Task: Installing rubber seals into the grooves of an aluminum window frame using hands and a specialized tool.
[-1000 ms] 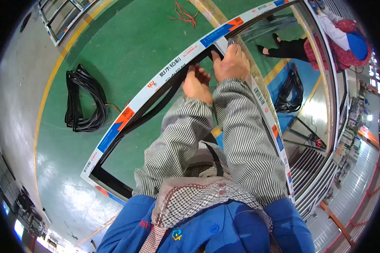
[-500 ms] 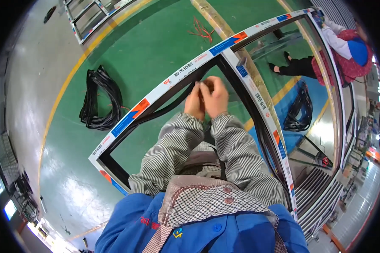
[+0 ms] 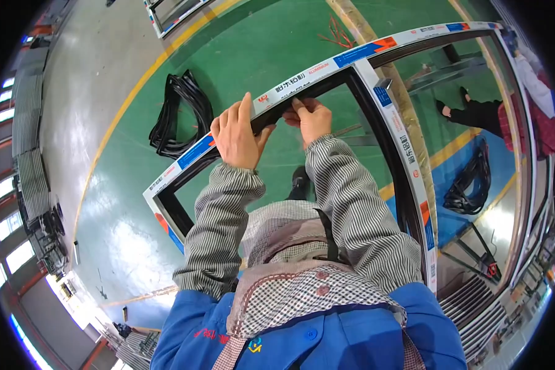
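A large window frame (image 3: 407,154) in white protective film with blue and orange patches stands in front of me. My left hand (image 3: 235,132) grips its top rail from outside, fingers over the white face. My right hand (image 3: 311,117) pinches a black rubber sealing strip (image 3: 274,114) against the dark inner edge of that rail, just right of the left hand. Both forearms wear striped sleeves.
A coil of black rubber strip (image 3: 182,114) lies on the green floor to the left. Another black coil (image 3: 468,182) lies on a blue mat at right. A person in dark trousers (image 3: 512,111) is beyond the frame. Metal racks (image 3: 481,302) stand lower right.
Both hands have shifted left along the top rail, away from the frame's corner post. They have moved apart, the left hand now gripping the rail's outer face.
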Demonstrator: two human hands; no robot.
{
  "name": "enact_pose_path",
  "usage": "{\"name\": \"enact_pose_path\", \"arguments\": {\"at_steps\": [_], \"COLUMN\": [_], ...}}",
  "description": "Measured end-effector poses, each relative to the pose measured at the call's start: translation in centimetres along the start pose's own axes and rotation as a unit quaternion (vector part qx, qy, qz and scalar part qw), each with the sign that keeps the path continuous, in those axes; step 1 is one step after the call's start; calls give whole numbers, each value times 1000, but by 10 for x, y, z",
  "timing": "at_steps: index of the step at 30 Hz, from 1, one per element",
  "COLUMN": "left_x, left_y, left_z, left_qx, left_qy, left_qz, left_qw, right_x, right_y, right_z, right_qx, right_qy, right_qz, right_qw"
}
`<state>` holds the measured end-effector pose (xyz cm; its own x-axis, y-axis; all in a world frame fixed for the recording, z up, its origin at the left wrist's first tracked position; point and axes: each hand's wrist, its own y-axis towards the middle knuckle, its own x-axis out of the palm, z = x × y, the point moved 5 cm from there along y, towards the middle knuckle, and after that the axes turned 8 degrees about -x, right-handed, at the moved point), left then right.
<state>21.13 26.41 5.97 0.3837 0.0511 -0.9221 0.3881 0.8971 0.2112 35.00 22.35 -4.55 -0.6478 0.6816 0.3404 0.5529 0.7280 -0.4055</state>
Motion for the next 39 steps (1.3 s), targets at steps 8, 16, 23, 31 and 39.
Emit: {"name": "enact_pose_path", "arguments": {"at_steps": [8, 16, 23, 31, 39], "left_x": [12, 14, 53, 49, 49], "left_y": [11, 12, 34, 36, 32], "left_z": [-2, 25, 20, 21, 29], "left_qx": [-69, 11, 119, 102, 72], "left_qy": [40, 52, 114, 43, 125], "left_qz": [17, 1, -13, -16, -10], "left_qw": [997, 999, 986, 994, 990], "right_x": [0, -15, -7, 15, 30], "right_y": [1, 10, 9, -20, 23], "right_z": [10, 15, 10, -106, -81], "right_qx": [19, 67, 42, -634, -734], "right_qy": [86, 142, -1, -434, -467], "right_qz": [22, -14, -81, -52, -186], "right_qw": [996, 988, 996, 637, 456]}}
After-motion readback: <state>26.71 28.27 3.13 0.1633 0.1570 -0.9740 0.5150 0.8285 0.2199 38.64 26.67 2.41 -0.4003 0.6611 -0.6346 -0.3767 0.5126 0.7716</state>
